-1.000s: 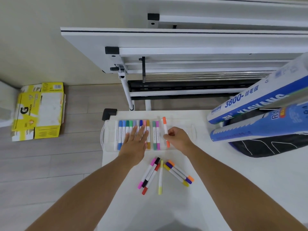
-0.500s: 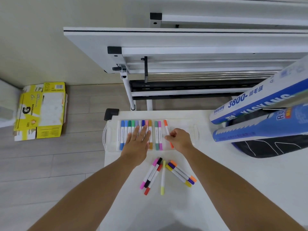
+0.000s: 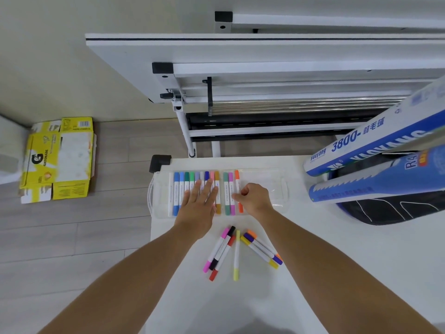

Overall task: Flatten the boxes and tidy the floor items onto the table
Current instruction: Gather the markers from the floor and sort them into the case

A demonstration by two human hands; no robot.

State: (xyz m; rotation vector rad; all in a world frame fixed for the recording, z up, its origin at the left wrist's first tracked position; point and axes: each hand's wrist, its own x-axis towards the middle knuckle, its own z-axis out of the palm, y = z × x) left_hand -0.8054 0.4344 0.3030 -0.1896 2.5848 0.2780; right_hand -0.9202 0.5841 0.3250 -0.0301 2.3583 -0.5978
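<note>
Fingers [image 3: 238, 195] of right hand [image 3: 254, 197] pinch orange marker [image 3: 237, 180], long axis far-to-near, in clear case [image 3: 269, 182] at tabletop [image 3: 349, 273] far-left corner. Left hand [image 3: 198, 206] flat on filed markers [image 3: 179, 189]. We judge loose markers [image 3: 237, 254], just nearside, closer to right hand.

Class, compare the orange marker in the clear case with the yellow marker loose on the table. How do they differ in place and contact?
The orange marker lies inside the clear case, at the right end of the row; the yellow marker lies outside it on the table. The right hand pinches the orange marker; no hand touches the yellow marker. Both lie flat and have white barrels with coloured ends.
</note>
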